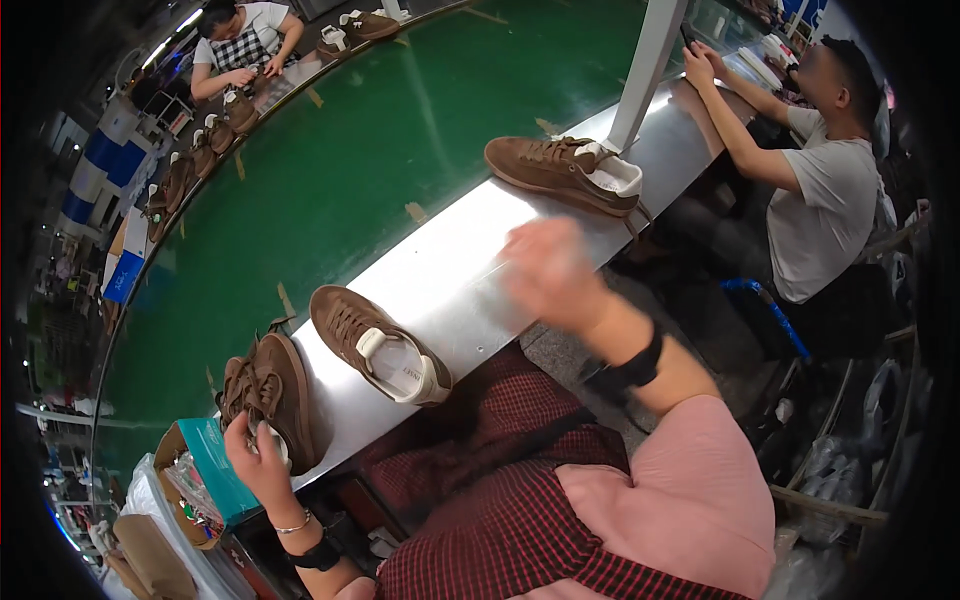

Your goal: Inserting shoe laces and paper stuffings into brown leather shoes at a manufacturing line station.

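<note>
My left hand (258,465) is at the near end of the metal ledge, in front of a pair of brown lace-up shoes (283,395). Its finger and thumb stand apart, and I see nothing gripped between them; whether it touches the shoe behind is unclear. My right hand (552,272) is smeared by motion above the ledge, so its fingers cannot be made out. Between the hands lies a single brown shoe (345,322) with a white tongue label, white heel lining and pale insole. Beyond my right hand, another brown shoe (545,165) sits on the ledge by a white post.
A green conveyor belt (380,160) curves past the metal ledge (455,262). A teal-sided cardboard box (215,470) holds small packed items. More brown shoes (203,155) line the far side, where a person works. Another person sits at right, holding a phone (688,38).
</note>
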Available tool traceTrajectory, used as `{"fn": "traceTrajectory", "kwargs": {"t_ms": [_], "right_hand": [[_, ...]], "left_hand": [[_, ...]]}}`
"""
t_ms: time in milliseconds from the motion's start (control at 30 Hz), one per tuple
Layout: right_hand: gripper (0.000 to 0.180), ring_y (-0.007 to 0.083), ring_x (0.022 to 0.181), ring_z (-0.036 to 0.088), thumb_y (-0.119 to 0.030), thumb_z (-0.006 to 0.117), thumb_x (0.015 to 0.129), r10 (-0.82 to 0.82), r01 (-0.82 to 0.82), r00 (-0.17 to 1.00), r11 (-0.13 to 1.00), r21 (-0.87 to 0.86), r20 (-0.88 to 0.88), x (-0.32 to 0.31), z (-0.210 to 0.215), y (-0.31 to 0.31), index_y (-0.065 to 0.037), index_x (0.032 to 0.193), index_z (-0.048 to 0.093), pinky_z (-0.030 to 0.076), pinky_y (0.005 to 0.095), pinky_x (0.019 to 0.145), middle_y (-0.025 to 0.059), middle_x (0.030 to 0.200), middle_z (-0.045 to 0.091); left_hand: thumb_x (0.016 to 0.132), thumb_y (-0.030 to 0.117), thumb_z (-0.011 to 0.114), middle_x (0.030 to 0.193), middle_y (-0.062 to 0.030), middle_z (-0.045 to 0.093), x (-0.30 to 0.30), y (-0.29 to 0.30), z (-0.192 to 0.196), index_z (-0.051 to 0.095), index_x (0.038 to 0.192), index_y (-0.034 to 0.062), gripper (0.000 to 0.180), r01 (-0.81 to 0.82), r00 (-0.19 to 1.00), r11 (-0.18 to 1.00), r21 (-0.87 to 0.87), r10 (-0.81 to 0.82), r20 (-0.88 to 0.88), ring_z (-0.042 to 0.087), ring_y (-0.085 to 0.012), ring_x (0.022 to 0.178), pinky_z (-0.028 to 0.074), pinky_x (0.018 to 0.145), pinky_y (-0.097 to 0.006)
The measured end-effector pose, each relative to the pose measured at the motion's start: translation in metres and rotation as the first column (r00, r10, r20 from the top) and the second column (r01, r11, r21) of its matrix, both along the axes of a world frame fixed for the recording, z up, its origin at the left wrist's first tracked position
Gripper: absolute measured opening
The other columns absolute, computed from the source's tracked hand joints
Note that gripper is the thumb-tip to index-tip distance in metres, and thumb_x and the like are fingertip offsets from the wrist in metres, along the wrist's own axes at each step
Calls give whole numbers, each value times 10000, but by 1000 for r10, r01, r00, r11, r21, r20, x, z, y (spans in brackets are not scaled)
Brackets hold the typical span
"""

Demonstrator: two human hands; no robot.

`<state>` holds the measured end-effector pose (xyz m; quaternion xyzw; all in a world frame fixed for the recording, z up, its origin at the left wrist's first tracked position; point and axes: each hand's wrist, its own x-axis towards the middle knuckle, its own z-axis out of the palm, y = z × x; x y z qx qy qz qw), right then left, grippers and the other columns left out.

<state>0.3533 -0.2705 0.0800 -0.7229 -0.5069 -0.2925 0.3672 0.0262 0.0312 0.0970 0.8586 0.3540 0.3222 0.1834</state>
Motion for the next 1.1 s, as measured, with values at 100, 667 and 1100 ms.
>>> {"fn": "traceTrajectory", "kwargs": {"t_ms": [100, 667, 1100], "right_hand": [[290, 257, 1085, 517, -141, 672, 678, -549, 539, 834, 789, -294, 58, 73, -11, -67, -79, 956, 616, 328, 429, 977, 69, 1053, 604], [94, 342, 642, 630, -129, 567, 711, 89, -312, 917, 767, -561, -389, -106, -26, 44, -46, 755, 565, 513, 450, 580, 135, 709, 628], [282, 368, 885, 607, -30, 534, 796, 169, -404, 591, 909, -107, -789, -111, -22, 40, -59, 1076, 554, 486, 438, 755, 199, 924, 620]], "left_hand": [[774, 13, 624, 977, -134, 603, 40, -63, 10, 603, 973, 4, 200, 415, 909, 905, 88, -411, -68, 572, -276, 940, 441, 856, -345], [738, 64, 606, 760, -99, 580, 62, -66, -26, 586, 788, 78, 55, 485, 856, 853, 194, -417, -306, 563, -313, 721, 444, 633, -414], [681, 132, 675, 969, -85, 600, 150, -110, -27, 596, 923, 54, 266, 576, 801, 787, 221, -490, -344, 555, -310, 915, 477, 737, -404]]}}
